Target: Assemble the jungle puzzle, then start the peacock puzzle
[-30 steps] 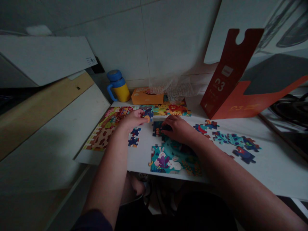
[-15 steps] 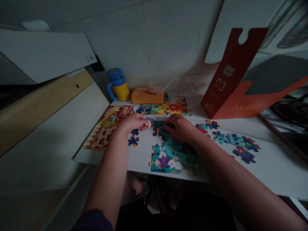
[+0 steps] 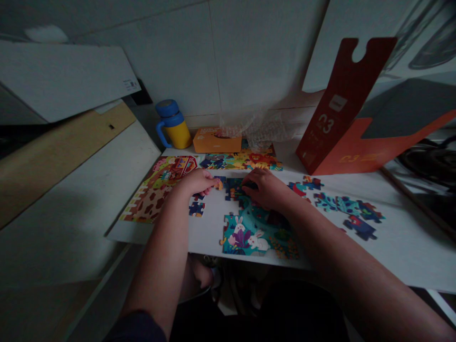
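My left hand [image 3: 200, 182] pinches a jigsaw piece [image 3: 219, 183] in dark blue with an orange shape on it. This piece is just left of the upper left corner of a partly joined jigsaw puzzle [image 3: 245, 234], teal with white rabbits. Over the top of that puzzle lies my right hand [image 3: 262, 186], fingers curved and the thumb apart, touching it; the hand hides part of the picture. Below my left hand are loose dark blue pieces [image 3: 196, 209] on the white tabletop [image 3: 210, 237].
Joined farm [image 3: 147, 199] and lion [image 3: 260, 159] puzzles lie left and behind. Loose pieces [image 3: 360, 227] are on the right. At the back stand a blue-yellow mug [image 3: 178, 133], an orange box [image 3: 217, 141] and bubble wrap [image 3: 263, 130]. A large red-orange carton [image 3: 327, 123] stands right.
My left hand has come slightly down and the piece in it has turned, now beside the rabbit puzzle's upper left corner. My right hand has shifted little, staying on the puzzle.
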`<control>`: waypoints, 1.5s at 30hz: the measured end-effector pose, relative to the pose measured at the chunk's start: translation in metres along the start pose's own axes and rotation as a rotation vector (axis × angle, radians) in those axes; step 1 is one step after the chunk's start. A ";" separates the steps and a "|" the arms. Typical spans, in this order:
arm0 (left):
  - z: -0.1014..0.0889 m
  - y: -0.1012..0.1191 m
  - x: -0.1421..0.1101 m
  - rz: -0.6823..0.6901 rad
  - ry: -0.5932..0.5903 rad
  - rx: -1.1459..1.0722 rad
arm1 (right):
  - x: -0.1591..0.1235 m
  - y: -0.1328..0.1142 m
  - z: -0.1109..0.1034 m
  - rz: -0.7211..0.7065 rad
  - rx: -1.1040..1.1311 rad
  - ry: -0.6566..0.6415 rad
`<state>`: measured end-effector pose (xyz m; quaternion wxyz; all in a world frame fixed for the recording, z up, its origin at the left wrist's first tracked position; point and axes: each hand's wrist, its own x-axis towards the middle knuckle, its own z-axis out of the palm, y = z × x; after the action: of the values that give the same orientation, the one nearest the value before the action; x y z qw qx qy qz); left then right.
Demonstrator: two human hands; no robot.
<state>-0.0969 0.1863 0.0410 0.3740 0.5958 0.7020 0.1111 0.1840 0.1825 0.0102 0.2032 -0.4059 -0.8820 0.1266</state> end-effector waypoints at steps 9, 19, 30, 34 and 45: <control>0.004 -0.004 0.007 0.059 0.110 0.122 | 0.000 0.000 0.001 0.002 -0.008 -0.006; 0.007 0.002 0.005 0.047 0.172 0.247 | 0.000 0.001 0.003 0.012 -0.012 -0.011; -0.003 -0.009 0.014 0.386 0.394 0.029 | -0.002 0.002 0.004 0.007 -0.004 -0.005; -0.003 -0.008 0.010 0.571 0.191 0.094 | -0.002 0.003 0.004 0.011 -0.003 -0.007; 0.003 -0.005 0.010 0.576 0.127 0.190 | -0.002 0.001 0.002 0.015 -0.003 -0.018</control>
<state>-0.0986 0.1931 0.0322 0.2250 0.7944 0.5335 0.1834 0.1850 0.1815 0.0072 0.1937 -0.4118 -0.8808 0.1306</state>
